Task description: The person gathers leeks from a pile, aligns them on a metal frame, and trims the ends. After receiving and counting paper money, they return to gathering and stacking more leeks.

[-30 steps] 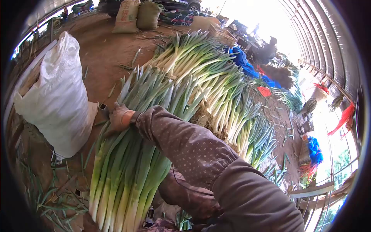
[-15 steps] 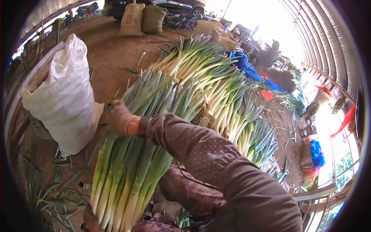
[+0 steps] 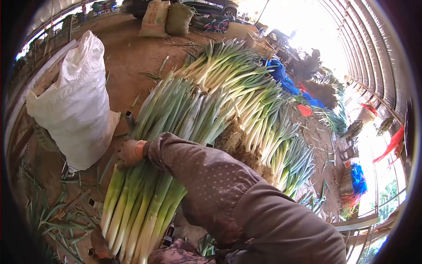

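A thick bundle of leeks [image 3: 140, 211] lies in front of me, its pale ends toward the bottom and its green leaves pointing up and away. My right hand [image 3: 129, 154], in a thin glove, is closed at the bundle's left edge, partway along the stalks; its fingers curl down over the outer leeks. The right sleeve crosses over the bundle. Low on the left, my left hand [image 3: 100, 244] shows only in part, dark, beside the pale ends, with its fingers hidden. Square metal tube ends [image 3: 128, 115] stick up by the bundle.
A tall white sack [image 3: 70, 105] stands on the left. Rows of more leeks [image 3: 263, 119] stretch across the ground to the right. Loose leaves [image 3: 61, 220] litter the lower left. Full sacks [image 3: 154, 20], a blue cloth [image 3: 283, 79] and a dark seated figure [image 3: 313, 61] are farther back.
My right hand has moved down along the left edge of the bundle, from the leaves toward the pale stalks. The view has shifted slightly; my left hand stays low at the pale ends.
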`<state>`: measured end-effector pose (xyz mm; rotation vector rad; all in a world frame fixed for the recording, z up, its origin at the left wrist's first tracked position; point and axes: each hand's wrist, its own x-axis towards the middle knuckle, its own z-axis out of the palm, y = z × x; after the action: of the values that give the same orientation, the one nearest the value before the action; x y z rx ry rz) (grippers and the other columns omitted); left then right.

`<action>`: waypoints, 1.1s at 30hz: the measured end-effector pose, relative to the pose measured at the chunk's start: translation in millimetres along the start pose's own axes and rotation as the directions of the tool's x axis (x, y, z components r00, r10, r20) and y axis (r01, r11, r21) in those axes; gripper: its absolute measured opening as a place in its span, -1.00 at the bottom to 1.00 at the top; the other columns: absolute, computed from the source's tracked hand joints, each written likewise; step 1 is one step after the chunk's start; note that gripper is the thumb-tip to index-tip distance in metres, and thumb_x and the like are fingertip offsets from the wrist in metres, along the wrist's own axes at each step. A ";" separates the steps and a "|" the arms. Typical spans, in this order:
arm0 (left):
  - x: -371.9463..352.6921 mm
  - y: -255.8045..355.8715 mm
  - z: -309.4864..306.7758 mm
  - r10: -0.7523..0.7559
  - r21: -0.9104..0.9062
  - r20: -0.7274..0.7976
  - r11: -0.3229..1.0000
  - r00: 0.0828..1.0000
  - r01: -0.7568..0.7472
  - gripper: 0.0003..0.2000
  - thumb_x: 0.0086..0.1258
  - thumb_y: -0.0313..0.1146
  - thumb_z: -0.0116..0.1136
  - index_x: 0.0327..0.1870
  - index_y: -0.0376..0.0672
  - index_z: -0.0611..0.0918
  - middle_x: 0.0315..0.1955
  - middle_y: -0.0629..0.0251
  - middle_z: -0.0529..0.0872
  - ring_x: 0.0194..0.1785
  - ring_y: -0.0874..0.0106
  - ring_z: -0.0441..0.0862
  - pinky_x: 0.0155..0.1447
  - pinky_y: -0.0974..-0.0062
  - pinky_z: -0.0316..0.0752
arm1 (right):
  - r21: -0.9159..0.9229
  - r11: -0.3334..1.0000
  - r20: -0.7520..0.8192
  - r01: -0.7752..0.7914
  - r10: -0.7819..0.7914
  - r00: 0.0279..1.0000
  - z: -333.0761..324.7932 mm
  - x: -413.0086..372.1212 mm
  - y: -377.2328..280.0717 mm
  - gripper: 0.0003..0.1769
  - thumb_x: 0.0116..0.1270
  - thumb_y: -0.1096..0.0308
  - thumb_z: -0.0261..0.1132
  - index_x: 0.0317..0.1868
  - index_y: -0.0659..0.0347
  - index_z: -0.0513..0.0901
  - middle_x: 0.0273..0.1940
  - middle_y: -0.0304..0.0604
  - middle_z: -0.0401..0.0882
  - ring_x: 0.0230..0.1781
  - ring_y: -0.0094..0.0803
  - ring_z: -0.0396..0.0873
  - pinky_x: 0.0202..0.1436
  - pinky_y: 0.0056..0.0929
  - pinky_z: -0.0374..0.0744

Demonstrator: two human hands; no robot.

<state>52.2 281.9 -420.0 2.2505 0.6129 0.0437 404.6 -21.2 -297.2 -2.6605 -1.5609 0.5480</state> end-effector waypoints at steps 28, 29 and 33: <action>-93.5 45.6 -4.8 0.135 0.628 -0.200 0.778 0.970 0.022 -0.32 0.44 0.01 0.14 0.41 -0.31 0.34 0.41 -0.06 0.36 0.55 -0.03 0.15 0.64 0.04 -0.07 | -0.239 0.959 -0.194 0.150 -0.198 0.961 16.1 -17.0 1.4 -0.45 0.55 -0.07 0.02 0.27 0.18 0.53 0.33 0.14 0.45 0.37 0.09 0.37 0.46 0.09 0.25; -89.4 45.7 -3.7 0.148 0.609 -0.206 0.793 0.967 0.009 -0.33 0.44 0.00 0.14 0.42 -0.31 0.35 0.41 -0.06 0.35 0.56 -0.02 0.14 0.65 0.05 -0.08 | -0.244 0.956 -0.174 0.162 -0.207 0.963 10.1 -15.0 -0.5 -0.46 0.55 -0.06 0.02 0.25 0.18 0.54 0.33 0.13 0.46 0.34 0.09 0.40 0.44 0.09 0.27; -96.4 94.0 -26.3 -0.029 0.496 -0.085 0.866 0.996 0.068 -0.36 0.25 -0.09 0.37 0.29 -0.27 0.50 0.30 0.00 0.52 0.45 0.10 0.35 0.53 0.00 0.13 | -0.330 0.883 0.126 0.333 -0.309 0.943 -9.2 -20.4 -5.7 -0.53 0.55 -0.04 0.04 0.11 0.18 0.61 0.22 -0.02 0.56 0.16 -0.03 0.60 0.22 0.07 0.51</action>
<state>0.4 203.5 -320.1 2.7430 0.7920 -0.0652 393.5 -34.2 -281.6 -2.5313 -2.2521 0.3809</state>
